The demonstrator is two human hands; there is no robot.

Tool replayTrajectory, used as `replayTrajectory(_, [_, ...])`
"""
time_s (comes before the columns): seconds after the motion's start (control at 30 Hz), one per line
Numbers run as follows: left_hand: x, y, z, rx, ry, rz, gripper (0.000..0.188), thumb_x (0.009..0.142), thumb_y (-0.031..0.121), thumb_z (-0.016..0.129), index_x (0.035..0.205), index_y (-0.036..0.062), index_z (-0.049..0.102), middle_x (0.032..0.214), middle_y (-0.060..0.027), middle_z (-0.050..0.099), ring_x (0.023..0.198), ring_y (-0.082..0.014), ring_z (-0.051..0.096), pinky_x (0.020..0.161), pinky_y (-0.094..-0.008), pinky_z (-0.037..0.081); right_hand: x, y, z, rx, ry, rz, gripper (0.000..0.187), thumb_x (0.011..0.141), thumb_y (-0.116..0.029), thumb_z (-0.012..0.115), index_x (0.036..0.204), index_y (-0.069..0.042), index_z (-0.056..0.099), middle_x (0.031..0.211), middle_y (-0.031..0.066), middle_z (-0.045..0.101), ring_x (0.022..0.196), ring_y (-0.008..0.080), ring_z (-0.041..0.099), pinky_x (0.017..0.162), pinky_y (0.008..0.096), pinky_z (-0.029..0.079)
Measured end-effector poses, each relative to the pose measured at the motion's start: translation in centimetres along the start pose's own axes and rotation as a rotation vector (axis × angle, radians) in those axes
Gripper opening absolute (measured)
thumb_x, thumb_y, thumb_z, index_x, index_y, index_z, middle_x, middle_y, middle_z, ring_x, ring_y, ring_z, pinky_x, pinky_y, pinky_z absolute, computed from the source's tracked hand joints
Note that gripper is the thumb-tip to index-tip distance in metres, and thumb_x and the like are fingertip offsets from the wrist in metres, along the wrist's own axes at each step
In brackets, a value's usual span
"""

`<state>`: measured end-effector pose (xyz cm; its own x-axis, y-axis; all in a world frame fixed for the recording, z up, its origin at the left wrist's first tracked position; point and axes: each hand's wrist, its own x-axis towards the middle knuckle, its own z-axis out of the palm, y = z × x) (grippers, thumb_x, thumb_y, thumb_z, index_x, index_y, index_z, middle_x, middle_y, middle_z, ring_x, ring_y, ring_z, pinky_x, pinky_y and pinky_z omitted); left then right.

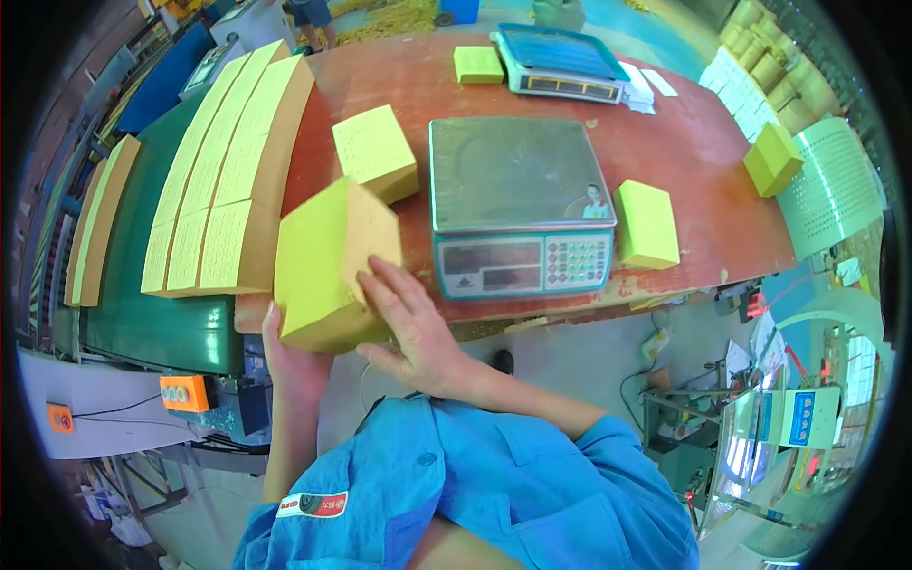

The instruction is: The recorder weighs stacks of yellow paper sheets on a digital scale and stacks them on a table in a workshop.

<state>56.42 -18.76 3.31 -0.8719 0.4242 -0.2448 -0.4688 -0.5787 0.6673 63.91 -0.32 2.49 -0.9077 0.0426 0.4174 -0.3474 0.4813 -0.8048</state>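
A large yellow block (318, 256), which looks like a thick stack of paper, is held tilted at the near left edge of the red table. My left hand (294, 361) supports it from below at the near left corner, its fingers partly hidden behind the block. My right hand (418, 328) presses its fingers against the block's right side, so both hands grip it together. Just beyond the held block, another yellow block (375, 147) lies on the table. To the right stands a digital scale (518, 180) with a bare metal plate.
Long rows of yellow blocks (223, 180) stand on a green conveyor belt (166, 332) at left. The red table (703, 190) carries a smaller block (646, 225) right of the scale, a second scale (560, 62) at the back and a block (772, 160) at the right edge.
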Motion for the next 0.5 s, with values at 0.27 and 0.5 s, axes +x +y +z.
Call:
replayTrajectory(0.27, [10.7,-9.4,16.1,-0.371,-0.423,-0.152,0.061,0.098,0.056,0.03,0.141,0.0153,0.045,0.141,-0.0083,0.048,0.127,-0.028,0.048,0.107,-0.0518,0.036,5.7,2.7,-16.5,-0.582,0.222,-0.169,0.08,0.074,-0.022,0.075,0.144,-0.007,0.038,0.147,0.0212,0.037,0.132,0.0455,0.035,0.11,0.0519,0.032])
replayTrajectory(0.5, [13.9,-17.7,19.5,-0.562,-0.546,-0.288,0.075,0.095,0.067,0.027,0.146,0.0136,0.036,0.148,-0.0148,0.039,0.133,-0.033,0.042,0.106,-0.054,0.037,7.6,7.5,-24.4,-0.734,0.072,-0.1,0.069,0.074,-0.018,0.073,0.137,-0.007,0.046,0.139,0.0182,0.046,0.129,0.0399,0.04,0.105,0.049,0.037])
